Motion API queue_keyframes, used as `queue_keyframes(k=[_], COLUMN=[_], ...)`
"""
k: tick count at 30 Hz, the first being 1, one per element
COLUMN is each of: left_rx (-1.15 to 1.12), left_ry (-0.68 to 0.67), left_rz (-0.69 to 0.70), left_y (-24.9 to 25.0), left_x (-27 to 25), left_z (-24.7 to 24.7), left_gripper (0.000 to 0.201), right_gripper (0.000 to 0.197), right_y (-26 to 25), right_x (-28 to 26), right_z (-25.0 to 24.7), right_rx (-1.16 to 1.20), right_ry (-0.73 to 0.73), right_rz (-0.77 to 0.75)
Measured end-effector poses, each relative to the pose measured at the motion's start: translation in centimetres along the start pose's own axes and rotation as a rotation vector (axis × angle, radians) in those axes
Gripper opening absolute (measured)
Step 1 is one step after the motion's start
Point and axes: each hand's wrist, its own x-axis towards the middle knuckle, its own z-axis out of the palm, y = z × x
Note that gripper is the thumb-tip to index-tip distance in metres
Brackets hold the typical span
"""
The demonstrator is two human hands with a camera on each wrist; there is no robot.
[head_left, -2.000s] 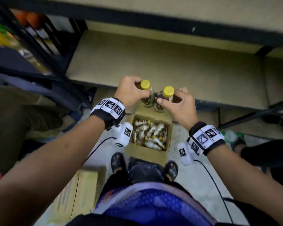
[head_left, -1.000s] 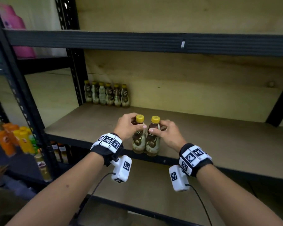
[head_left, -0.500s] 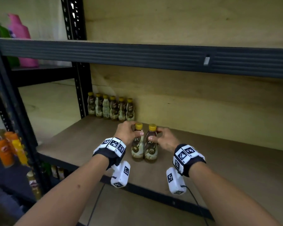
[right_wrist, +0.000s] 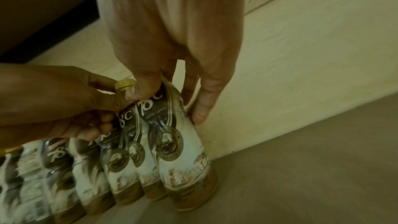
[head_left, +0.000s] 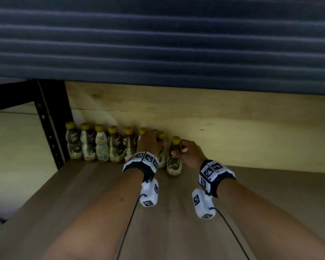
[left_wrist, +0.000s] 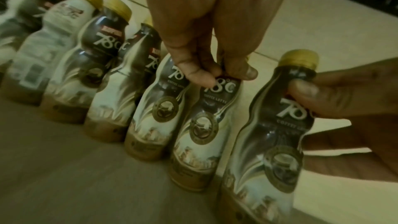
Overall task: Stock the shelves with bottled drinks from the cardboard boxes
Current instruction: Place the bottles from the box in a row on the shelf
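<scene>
Presently, stage: both hands are at the back of the shelf, each setting a bottle at the right end of the standing row.
Left hand: the left hand [head_left: 150, 142] curls its fingers round the neck of a small yellow-capped coffee-latte bottle with a dark-and-cream sleeve [left_wrist: 202, 125], just under the cap; its base looks down on the board, touching the row's last bottle.
Right hand: the right hand [head_left: 190, 151] pinches the neck of a second yellow-capped coffee-latte bottle [head_left: 174, 158] with thumb in front and fingers behind; whether its base is fully seated I cannot tell, since it leans slightly in the wrist views.
Where the bottles are: at about 12 o'clock from the person, hard by the pale plywood back panel [head_left: 233, 128]; the second bottle stands at 3 o'clock of the first, just beside it.
Done so far: a row of matching yellow-capped bottles [head_left: 101, 145] already stands from the black perforated steel upright [head_left: 51, 128] rightward, at 9 o'clock of the hands.
Left to do: release both bottles; most of the brown wooden shelf board [head_left: 270, 194] toward 3 o'clock is bare, so I judge the stocking to be at an early stage.
Boxes: the cardboard boxes are out of view.
</scene>
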Motion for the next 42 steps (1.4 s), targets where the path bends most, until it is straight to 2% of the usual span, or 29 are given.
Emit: queue_keyframes(k=[5, 8, 11, 13, 15, 17, 20, 24, 28, 31, 33, 35, 40, 42], left_rx=[0.124, 0.123, 0.169, 0.203, 0.208, 0.214, 0.269, 0.12, -0.003, -0.036, -0.031, 0.018, 0.146, 0.164], left_ry=[0.044, 0.064, 0.028, 0.016, 0.006, 0.004, 0.008, -0.034, -0.026, -0.031, -0.108, -0.251, -0.763, -0.907], left_rz=[0.04, 0.048, 0.026, 0.024, 0.016, 0.01, 0.056, 0.025, 0.012, 0.042, 0.0, -0.049, -0.183, -0.222], left_y=[-0.7, -0.6, 0.1, 0.5, 0.7, 0.7, 1.2, 4.0, 7.6, 10.0, 10.8, 10.6, 6.0, 3.2], left_x=[2.3, 2.4, 1.4, 0.1, -1.1, -2.9, -6.7, -14.2, -23.4, -30.9, -35.8, -40.1, -49.3, -52.6], left_z=[-0.1, 0.2, 0.1, -0.2, -0.4, -0.8, -1.9, -3.5, -2.9, -0.3, 2.4, 5.8, 14.0, 17.1], left_gripper=[0.023, 0.022, 0.028, 0.034, 0.042, 0.048, 0.043, 0.03, 0.019, 0.008, 0.017, 0.025, 0.013, 0.021], right_gripper=[0.042, 0.037, 0.034, 0.047, 0.063, 0.059, 0.037, 0.029, 0.028, 0.021, 0.012, 0.007, 0.014, 0.013], right_y=[-0.1, 0.1, 0.0, 0.0, 0.3, 1.0, 1.9, 1.1, 1.8, 5.5, 9.0, 12.8, 22.0, 25.6], right_x=[4.4, 5.1, 4.9, 4.1, 2.7, 0.9, -2.7, -11.0, -22.4, -30.3, -34.9, -38.8, -48.0, -51.3], right_z=[0.5, 1.2, 1.7, 1.7, 1.1, 0.0, -2.2, -5.7, -7.9, -7.8, -6.7, -4.7, 2.4, 5.0], right_rx=[-0.001, 0.072, 0.075, 0.087, 0.201, 0.298, 0.335, 0.258, 0.531, 0.637, 0.678, 0.663, 0.489, 0.384], right_ry=[0.004, 0.074, 0.09, 0.097, 0.137, 0.197, 0.215, 0.032, -0.067, -0.094, -0.158, -0.232, -0.421, -0.492], right_rz=[0.053, 0.074, 0.084, 0.078, 0.111, 0.148, 0.136, 0.077, -0.001, -0.016, -0.003, 0.05, 0.379, 0.479])
